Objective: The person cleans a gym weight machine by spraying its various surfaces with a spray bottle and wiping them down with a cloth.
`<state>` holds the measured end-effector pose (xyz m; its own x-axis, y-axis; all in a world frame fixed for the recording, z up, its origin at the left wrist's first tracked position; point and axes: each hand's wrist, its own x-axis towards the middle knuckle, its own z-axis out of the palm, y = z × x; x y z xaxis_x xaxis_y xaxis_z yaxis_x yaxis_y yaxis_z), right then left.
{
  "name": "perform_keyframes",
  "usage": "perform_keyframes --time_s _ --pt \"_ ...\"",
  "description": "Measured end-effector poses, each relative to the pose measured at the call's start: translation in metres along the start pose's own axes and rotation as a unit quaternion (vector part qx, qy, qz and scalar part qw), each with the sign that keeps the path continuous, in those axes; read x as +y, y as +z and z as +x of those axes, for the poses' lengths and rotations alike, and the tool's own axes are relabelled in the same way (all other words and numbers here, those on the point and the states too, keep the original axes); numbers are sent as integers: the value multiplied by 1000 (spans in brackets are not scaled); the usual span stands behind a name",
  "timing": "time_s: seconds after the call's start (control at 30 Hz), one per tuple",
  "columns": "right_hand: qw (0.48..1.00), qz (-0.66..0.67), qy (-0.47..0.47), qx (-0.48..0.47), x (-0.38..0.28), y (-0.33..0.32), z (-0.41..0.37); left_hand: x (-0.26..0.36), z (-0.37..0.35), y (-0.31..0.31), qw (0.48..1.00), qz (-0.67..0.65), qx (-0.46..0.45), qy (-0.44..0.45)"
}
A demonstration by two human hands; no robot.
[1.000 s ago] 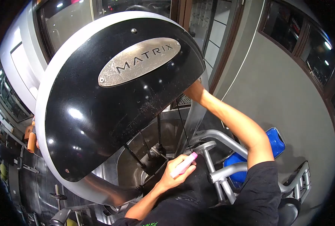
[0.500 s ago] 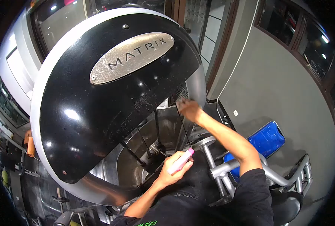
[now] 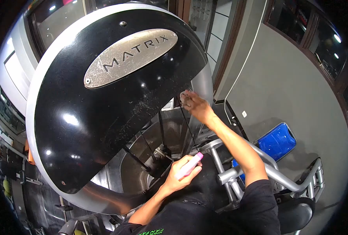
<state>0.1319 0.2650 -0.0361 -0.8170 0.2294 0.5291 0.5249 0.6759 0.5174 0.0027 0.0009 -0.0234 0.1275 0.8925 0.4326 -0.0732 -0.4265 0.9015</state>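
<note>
My left hand is closed around a small pale pink bottle with a brighter pink cap, tilted up to the right. Farther forward, my right hand is at the lower right edge of a glossy black machine cover. A pale, cloth-like piece shows at its fingertips, partly hidden and blurred. The cover carries an oval metal MATRIX plate and has scuff marks along its lower edge. Below it, thin dark cables and rods run into the machine's open interior.
A silver rim borders the black cover. Grey metal tubing and a blue pad are on the right, by a grey wall. A black rounded seat is at the lower right.
My right hand has shifted slightly up and left along the cover's edge. The machine sits a little farther left in view. My left hand still grips the bottle.
</note>
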Motion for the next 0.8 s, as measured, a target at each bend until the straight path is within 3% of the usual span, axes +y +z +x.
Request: perform_keyframes --time_s 0.03,0.07,0.13,0.2,0.23,0.27,0.33,0.37,0.47,0.5,0.6,0.67,0.73,0.8 --pt "992 74 5 -98 -6 -1 -8 0 0 0 1000 1 -2 -5" --pt "993 73 5 -98 -5 1 -10 0 -1 0 1000 2 -3 -9" --pt "911 190 -37 -365 -3 -6 -4 -1 -1 2 1000 6 -6 -2" --pt "924 153 -76 -343 10 -17 1 -2 -1 3 1000 9 -13 3" --pt "972 151 -52 -171 18 -21 9 -3 -1 4 1000 4 -14 -3" --pt "989 145 -28 7 27 -26 17 -4 -1 5 1000 0 -14 -9" --pt "980 156 -36 114 45 -71 48 -4 1 8 1000 2 -13 -3" --pt "978 180 40 100 49 -72 54 -4 1 9 1000 5 -14 3" --pt "984 114 57 125 52 -71 41 -5 0 13 1000 1 -18 -8" --pt "994 57 -23 94 51 -61 24 -4 1 15 1000 0 -19 -6" --pt "994 98 -36 36 19 -17 -28 0 3 17 1000 2 -26 -2" --pt "981 146 -80 -101 7 -22 -51 1 3 19 999 5 -32 2" --pt "970 197 -85 -114 9 -33 -46 -2 2 18 999 11 -51 -11" --pt "989 125 -51 -67 22 -47 -25 -3 1 19 997 18 -69 -27"
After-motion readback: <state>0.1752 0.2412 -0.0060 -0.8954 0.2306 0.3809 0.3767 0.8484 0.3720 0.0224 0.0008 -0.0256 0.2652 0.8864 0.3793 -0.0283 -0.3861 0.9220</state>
